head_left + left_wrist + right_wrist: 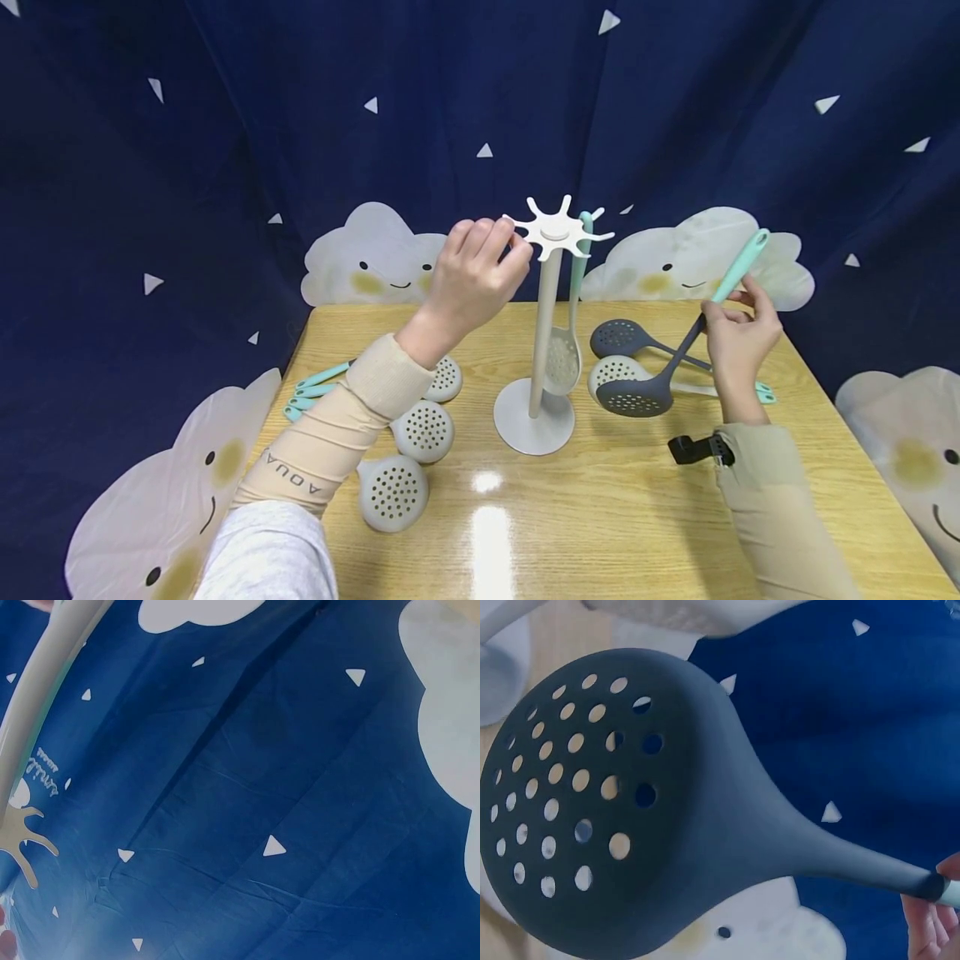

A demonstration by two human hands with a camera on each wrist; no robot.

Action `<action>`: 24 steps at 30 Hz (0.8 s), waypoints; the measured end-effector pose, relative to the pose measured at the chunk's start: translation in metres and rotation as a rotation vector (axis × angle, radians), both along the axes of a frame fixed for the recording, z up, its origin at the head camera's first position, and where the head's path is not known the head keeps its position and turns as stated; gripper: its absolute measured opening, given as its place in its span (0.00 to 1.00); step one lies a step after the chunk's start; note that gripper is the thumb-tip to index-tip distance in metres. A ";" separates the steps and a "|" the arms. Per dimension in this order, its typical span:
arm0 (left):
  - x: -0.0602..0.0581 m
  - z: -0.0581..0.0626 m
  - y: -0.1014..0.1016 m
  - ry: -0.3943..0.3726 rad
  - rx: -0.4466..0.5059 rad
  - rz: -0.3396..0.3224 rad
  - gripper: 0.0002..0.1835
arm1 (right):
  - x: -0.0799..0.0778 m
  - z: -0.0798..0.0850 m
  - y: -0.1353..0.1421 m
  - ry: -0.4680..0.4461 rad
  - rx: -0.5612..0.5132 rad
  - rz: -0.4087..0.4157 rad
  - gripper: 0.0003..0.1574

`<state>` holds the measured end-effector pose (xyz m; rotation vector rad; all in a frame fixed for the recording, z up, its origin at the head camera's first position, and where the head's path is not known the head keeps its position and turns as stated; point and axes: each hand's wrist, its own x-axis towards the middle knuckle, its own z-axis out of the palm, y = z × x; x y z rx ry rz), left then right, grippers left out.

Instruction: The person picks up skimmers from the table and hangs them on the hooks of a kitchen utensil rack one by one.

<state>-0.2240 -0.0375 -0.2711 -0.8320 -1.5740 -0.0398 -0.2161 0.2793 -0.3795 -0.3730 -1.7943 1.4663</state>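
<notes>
A white utensil stand (546,321) with a star of hooks on top stands mid-table. My left hand (480,271) is at its top, fingers curled, pinching a hook on the left side. From a right-hand hook hangs a light grey skimmer (562,362) with a mint handle. My right hand (742,337) holds a dark grey skimmer (727,787) by the lower end of its mint handle, the perforated head tilted down to the left above the table. Part of the stand's post (34,705) shows in the left wrist view, with fingertips barely visible at the lower left.
Behind the held skimmer lie another dark skimmer (618,337) and a light grey skimmer (617,369). Several light grey skimmers (423,432) with mint handles lie on the left, partly under my left arm. A navy curtain (450,108) surrounds the wooden table (600,517).
</notes>
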 end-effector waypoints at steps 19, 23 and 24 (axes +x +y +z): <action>0.001 0.001 0.000 -0.001 0.004 -0.001 0.02 | 0.022 0.048 -0.044 0.236 0.143 0.076 0.32; 0.001 0.001 0.000 -0.006 0.004 -0.004 0.03 | 0.025 0.053 -0.050 0.244 0.169 0.112 0.33; 0.001 0.001 0.000 -0.007 0.003 -0.005 0.03 | 0.026 0.054 -0.051 0.249 0.176 0.125 0.33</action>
